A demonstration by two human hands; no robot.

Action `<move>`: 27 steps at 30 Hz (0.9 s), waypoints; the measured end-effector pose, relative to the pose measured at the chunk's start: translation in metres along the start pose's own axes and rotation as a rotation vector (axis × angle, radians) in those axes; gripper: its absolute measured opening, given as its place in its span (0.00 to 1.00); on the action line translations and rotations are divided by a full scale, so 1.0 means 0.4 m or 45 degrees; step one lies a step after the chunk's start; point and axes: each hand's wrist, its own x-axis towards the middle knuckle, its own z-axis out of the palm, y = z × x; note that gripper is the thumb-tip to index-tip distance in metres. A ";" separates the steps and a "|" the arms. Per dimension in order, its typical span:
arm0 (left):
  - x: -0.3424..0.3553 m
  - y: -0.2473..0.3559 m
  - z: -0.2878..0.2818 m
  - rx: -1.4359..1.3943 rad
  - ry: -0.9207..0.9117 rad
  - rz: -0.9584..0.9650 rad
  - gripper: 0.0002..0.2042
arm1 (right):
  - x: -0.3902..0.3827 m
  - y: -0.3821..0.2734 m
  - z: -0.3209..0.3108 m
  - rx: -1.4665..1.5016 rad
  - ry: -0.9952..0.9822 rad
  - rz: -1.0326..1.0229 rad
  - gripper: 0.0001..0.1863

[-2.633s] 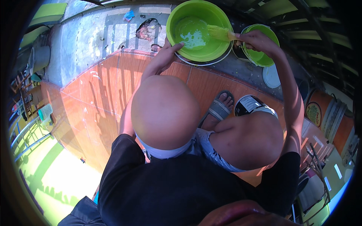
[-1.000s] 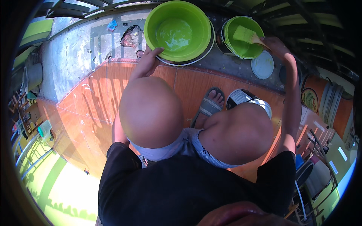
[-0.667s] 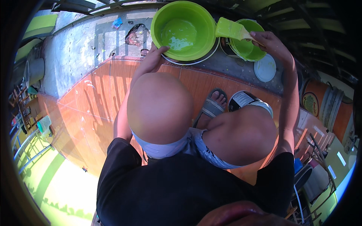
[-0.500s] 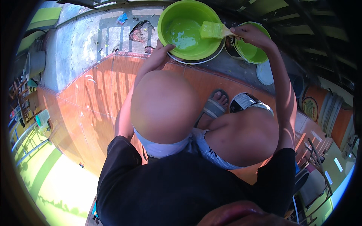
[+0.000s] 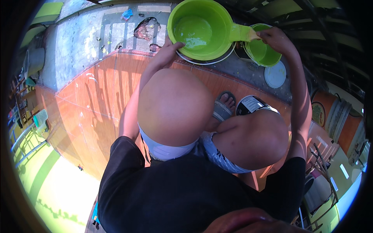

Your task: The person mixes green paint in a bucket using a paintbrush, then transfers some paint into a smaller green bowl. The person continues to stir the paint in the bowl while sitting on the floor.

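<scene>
A wide tub (image 5: pixel 182 23) coated in lime-green paint, with a little wet paint pooled on its bottom, stands at the top of the view. My left hand (image 5: pixel 171 51) grips its near left rim, thumb over the edge. In my right hand (image 5: pixel 275 39) is the handle of a wide paintbrush (image 5: pixel 241 32), its bristles covered in the same green. The brush lies against the tub's right rim. Just under my right hand stands a second bucket (image 5: pixel 268 56), green-coated inside.
A round white lid (image 5: pixel 275 74) lies on the grey concrete beside the second bucket. A black-and-white paint pail (image 5: pixel 252 105) stands near my sandalled foot (image 5: pixel 223 106). Dark metal bars (image 5: pixel 311 23) rise at upper right; reddish-brown flooring (image 5: pixel 101 105) spreads at left.
My right hand has drawn the brush rightward, from over the tub's inside to its right rim. My left hand keeps its grip on the rim.
</scene>
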 end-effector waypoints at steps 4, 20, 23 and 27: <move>-0.007 -0.010 -0.004 -0.047 0.040 -0.001 0.35 | -0.033 -0.036 -0.037 0.061 0.022 0.014 0.24; 0.030 -0.018 -0.055 -0.108 -0.076 0.031 0.34 | -0.003 -0.049 0.139 -0.289 0.425 -0.479 0.15; 0.031 -0.018 -0.053 -0.178 -0.079 0.061 0.32 | -0.022 -0.048 0.110 -0.405 0.433 -0.470 0.15; 0.018 0.005 -0.052 -0.121 -0.098 0.013 0.31 | -0.038 -0.057 0.077 -0.463 0.376 -0.389 0.15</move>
